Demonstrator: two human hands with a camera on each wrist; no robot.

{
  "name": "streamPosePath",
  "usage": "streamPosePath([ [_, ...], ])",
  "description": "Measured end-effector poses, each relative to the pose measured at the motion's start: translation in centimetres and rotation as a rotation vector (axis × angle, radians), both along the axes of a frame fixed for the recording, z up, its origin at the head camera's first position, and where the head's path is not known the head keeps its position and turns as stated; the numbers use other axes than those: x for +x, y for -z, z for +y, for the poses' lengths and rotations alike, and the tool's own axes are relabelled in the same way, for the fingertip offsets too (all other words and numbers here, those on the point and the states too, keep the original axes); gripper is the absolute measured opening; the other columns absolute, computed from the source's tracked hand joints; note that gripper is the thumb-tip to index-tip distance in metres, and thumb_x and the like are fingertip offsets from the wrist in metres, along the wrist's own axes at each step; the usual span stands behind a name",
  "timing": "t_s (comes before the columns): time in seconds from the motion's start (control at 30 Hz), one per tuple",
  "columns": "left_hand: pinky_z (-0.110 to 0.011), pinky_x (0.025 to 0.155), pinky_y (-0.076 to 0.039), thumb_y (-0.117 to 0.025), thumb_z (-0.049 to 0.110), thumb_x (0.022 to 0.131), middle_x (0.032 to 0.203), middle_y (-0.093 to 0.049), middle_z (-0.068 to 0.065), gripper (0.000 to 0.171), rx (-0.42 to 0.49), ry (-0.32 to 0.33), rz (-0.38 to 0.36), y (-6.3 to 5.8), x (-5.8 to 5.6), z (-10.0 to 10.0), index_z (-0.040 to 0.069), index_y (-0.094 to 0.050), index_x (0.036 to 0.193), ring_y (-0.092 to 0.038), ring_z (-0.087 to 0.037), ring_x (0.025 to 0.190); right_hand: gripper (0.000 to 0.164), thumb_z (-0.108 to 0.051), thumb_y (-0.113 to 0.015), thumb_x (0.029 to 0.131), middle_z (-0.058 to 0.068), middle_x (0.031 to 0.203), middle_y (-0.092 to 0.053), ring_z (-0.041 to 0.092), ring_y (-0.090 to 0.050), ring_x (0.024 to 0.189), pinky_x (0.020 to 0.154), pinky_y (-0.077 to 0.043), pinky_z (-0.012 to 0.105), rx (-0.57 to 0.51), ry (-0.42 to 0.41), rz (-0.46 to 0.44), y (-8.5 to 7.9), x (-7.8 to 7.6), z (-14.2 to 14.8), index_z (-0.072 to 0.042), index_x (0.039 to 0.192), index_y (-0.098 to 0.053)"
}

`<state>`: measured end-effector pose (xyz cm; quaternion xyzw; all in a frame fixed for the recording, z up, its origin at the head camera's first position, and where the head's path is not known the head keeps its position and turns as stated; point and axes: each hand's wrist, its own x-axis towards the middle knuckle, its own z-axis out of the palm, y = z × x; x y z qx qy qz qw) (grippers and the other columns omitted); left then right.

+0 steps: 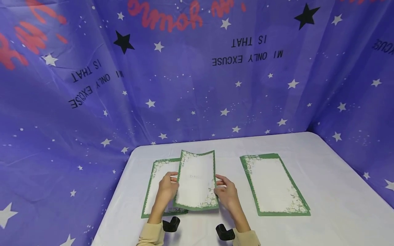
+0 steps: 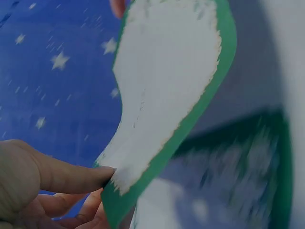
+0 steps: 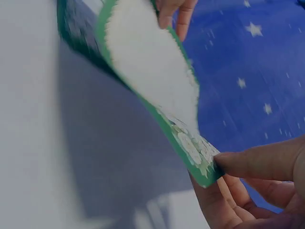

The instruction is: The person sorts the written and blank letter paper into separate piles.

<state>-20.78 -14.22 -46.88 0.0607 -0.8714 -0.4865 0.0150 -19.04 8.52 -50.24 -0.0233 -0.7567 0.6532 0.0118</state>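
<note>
Both hands hold up one sheet of paper (image 1: 197, 181) with a green border and white flowers in its corners. My left hand (image 1: 168, 188) pinches its left edge, thumb on top, as the left wrist view shows with the thumb (image 2: 76, 177) over the green margin. My right hand (image 1: 227, 193) pinches the right edge near a flowered corner, its thumb (image 3: 257, 161) on the printed side. The sheet bows between the hands and overlaps a left stack of like sheets (image 1: 158, 184) in the head view. Faint small print shows mid-sheet.
On the right of the white-covered table (image 1: 326, 177) lies another slightly fanned stack of green-bordered sheets (image 1: 274, 184). A purple curtain (image 1: 197, 85) with stars and lettering hangs behind and at the sides. Black wrist mounts (image 1: 225, 233) sit by the sleeves.
</note>
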Motion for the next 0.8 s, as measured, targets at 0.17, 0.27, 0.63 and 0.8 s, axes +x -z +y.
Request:
streamPosePath([
  [0.17, -0.034, 0.068, -0.052, -0.061, -0.007, 0.094, 0.111, -0.062, -0.023, 0.046, 0.018, -0.039, -0.010, -0.7, 0.7, -3.3, -0.009, -0.056, 0.139, -0.064, -0.034, 0.097, 0.058, 0.013, -0.061, 0.084, 0.018, 0.110, -0.060, 0.009, -0.055, 0.072, 0.060, -0.042, 0.019, -0.005, -0.053, 0.039, 0.2, -0.3, -2.6, 0.010, 0.141, -0.056],
  [0.27, -0.034, 0.068, -0.050, -0.061, -0.006, 0.095, 0.112, -0.061, -0.024, 0.047, 0.024, -0.061, -0.026, -0.5, 1.2, -5.1, -0.010, -0.055, 0.141, -0.062, -0.036, 0.099, 0.058, 0.014, -0.061, 0.082, 0.019, 0.108, -0.060, 0.008, -0.050, 0.068, 0.059, -0.040, 0.018, -0.006, -0.093, 0.059, 0.8, -0.7, -4.1, 0.012, 0.140, -0.055],
  [0.63, -0.046, 0.078, -0.055, -0.060, -0.010, 0.086, 0.115, -0.066, -0.032, 0.049, -0.091, -0.148, -0.072, 2.0, 0.9, -9.2, -0.013, -0.059, 0.135, -0.063, -0.046, 0.105, 0.056, 0.015, -0.058, 0.074, 0.007, 0.091, -0.060, 0.011, -0.048, 0.071, 0.066, -0.043, 0.023, 0.179, -0.161, 0.036, 3.0, -2.2, -9.0, 0.017, 0.130, -0.061],
  [0.8, -0.045, 0.077, -0.055, -0.056, -0.008, 0.080, 0.116, -0.066, -0.034, 0.053, -0.122, -0.183, -0.089, 2.9, 0.9, -10.1, -0.015, -0.059, 0.132, -0.063, -0.047, 0.106, 0.048, 0.016, -0.063, 0.074, 0.004, 0.083, -0.059, 0.010, -0.050, 0.071, 0.069, -0.046, 0.026, 0.236, -0.158, 0.055, 2.8, -2.3, -9.9, 0.019, 0.122, -0.065],
])
